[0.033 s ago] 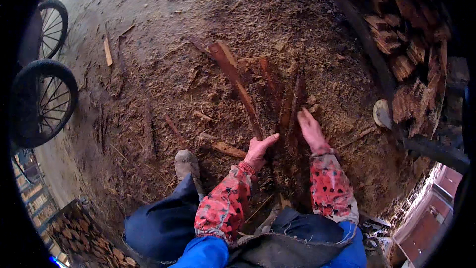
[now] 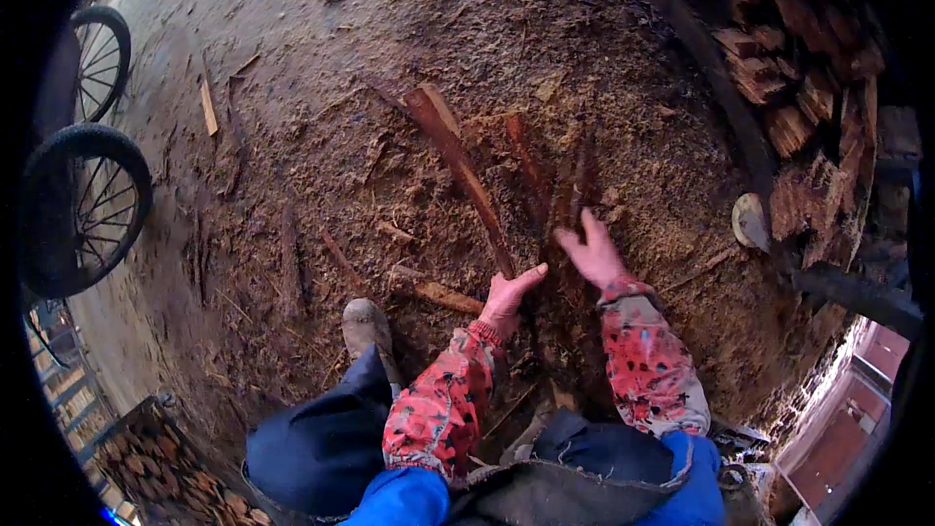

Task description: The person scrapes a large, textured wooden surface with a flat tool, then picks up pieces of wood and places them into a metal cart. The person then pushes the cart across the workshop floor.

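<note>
My left hand (image 2: 508, 302) is closed around the near end of a long reddish-brown wood strip (image 2: 453, 151), its thumb pointing right. The strip slants away to the far left over the dirt. Just right of that thumb, my right hand (image 2: 592, 255) is open, with thumb and fingers apart and nothing plainly held. More thin wood strips (image 2: 526, 161) fan out beyond my hands. Their near ends are dark and hard to make out. Beside my left wrist lies a short, light-brown stick (image 2: 450, 295). Both forearms wear red patterned sleeve covers.
Wood scraps and sawdust cover the ground (image 2: 321, 136). Spoked wheels (image 2: 112, 209) stand at the left. A stack of split wood (image 2: 779, 68) rises at the far right, with a pale round piece (image 2: 750, 222) beside it. Another wood pile (image 2: 170, 468) is at the near left. My boot (image 2: 367, 326) is planted left of my hands.
My right hand has shifted slightly left, toward my left hand, and its fingers have spread. My left hand and the long strip have barely moved.
</note>
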The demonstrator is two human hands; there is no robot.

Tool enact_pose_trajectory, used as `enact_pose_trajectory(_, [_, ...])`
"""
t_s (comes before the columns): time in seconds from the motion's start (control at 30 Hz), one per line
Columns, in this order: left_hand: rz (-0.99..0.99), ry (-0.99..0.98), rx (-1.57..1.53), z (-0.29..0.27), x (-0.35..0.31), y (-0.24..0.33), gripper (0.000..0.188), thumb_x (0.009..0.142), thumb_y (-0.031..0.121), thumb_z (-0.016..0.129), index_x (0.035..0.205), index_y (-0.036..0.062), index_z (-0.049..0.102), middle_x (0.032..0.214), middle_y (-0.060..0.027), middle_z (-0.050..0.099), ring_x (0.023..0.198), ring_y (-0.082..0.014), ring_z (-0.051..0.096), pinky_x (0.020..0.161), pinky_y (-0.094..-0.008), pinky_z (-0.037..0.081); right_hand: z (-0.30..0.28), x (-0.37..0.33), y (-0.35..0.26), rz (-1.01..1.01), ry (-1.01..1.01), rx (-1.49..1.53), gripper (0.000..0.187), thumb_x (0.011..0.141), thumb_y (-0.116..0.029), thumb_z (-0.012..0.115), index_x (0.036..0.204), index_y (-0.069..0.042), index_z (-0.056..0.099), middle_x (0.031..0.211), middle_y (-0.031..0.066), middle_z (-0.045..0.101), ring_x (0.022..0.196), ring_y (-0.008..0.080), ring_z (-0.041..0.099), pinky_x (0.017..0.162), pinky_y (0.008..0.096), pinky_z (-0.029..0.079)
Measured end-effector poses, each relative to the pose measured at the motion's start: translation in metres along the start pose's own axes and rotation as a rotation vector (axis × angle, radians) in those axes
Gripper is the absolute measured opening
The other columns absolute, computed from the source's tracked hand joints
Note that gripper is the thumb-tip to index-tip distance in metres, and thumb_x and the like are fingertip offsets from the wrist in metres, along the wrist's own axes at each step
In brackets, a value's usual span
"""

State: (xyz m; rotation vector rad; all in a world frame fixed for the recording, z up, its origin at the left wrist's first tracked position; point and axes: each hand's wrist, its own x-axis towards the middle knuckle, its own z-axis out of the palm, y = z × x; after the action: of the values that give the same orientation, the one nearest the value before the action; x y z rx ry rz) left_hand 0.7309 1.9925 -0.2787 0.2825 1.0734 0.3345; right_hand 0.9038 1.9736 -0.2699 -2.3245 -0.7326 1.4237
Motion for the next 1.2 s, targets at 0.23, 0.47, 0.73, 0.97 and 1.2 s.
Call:
enact_pose_trajectory(0.23, [-0.119, -0.024, -0.191, -0.006, -0.008, -0.008, 0.04, 0.079, 0.019, 0.07, 0.114, 0.0053, 0.057, 0.103, -0.0037, 0.063, 0.09, -0.0169, 0.06, 0.079, -0.0327, 0.05, 0.021, 0.0, 0.025, -0.166, -0.112, -0.03, 0.068, 0.089, -0.047, 0.048, 0.129, 0.007, 0.041, 0.133, 0.0265, 0.044, 0.125, 0.0374, 0.041, 0.103, 0.0392, 0.035])
enact_pose_trajectory(0.47, [-0.049, -0.082, -0.389, 0.038, -0.029, 0.019, 0.033, 0.086, 0.026, 0.063, 0.113, 0.008, 0.058, 0.1, -0.0046, 0.065, 0.088, -0.0206, 0.063, 0.078, -0.039, 0.053, -0.021, -0.035, -0.044, -0.448, 0.027, -0.128, 0.048, 0.089, -0.024, 0.054, 0.126, 0.006, 0.046, 0.12, 0.0274, 0.052, 0.113, 0.0401, 0.049, 0.098, 0.0397, 0.039])
enact_pose_trajectory(0.73, [-0.04, -0.081, -0.601, 0.064, -0.084, 0.064, 0.039, 0.086, 0.034, 0.064, 0.116, 0.0106, 0.056, 0.106, -0.006, 0.063, 0.094, -0.0225, 0.061, 0.082, -0.0412, 0.051, -0.051, -0.094, -0.125, -0.59, -0.111, -0.321, 0.053, 0.091, -0.022, 0.051, 0.138, -0.003, 0.034, 0.133, 0.0289, 0.037, 0.121, 0.043, 0.041, 0.101, 0.0414, 0.036])
enact_pose_trajectory(0.97, [0.036, 0.074, -0.471, 0.097, -0.175, 0.117, 0.037, 0.08, 0.03, 0.069, 0.109, 0.0087, 0.059, 0.101, -0.0021, 0.062, 0.09, -0.0182, 0.06, 0.081, -0.0357, 0.049, -0.072, -0.169, -0.177, -0.599, -0.193, -0.315, 0.055, 0.09, -0.014, 0.051, 0.139, -0.001, 0.031, 0.133, 0.0305, 0.033, 0.122, 0.0453, 0.038, 0.101, 0.0424, 0.035])
enact_pose_trajectory(1.2, [0.055, 0.014, -0.638, 0.104, -0.237, 0.148, 0.026, 0.08, 0.024, 0.065, 0.101, 0.009, 0.063, 0.092, -0.0024, 0.065, 0.084, -0.0162, 0.061, 0.078, -0.0337, 0.05, -0.094, -0.233, -0.241, -0.721, -0.252, -0.445, 0.059, 0.085, -0.012, 0.058, 0.137, 0.0, 0.033, 0.133, 0.032, 0.031, 0.12, 0.0475, 0.039, 0.099, 0.0431, 0.038])
